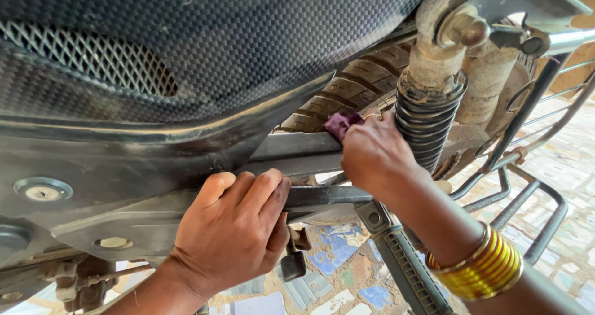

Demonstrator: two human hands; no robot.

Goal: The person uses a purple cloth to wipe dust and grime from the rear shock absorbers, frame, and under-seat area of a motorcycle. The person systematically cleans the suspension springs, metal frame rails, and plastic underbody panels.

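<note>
Floor is seen at the bottom of the frame: mosaic of broken tile pieces, blue, white, grey and brown, set in pale mortar. The same paving is seen at lower right, lit by bright daylight. An orange-tan wall surface is glimpsed at the upper right edge. Scene is lit naturally, outdoors or open-sided.

Right hand with purple cloth beside coiled shock spring; left hand on black frame bar
</note>
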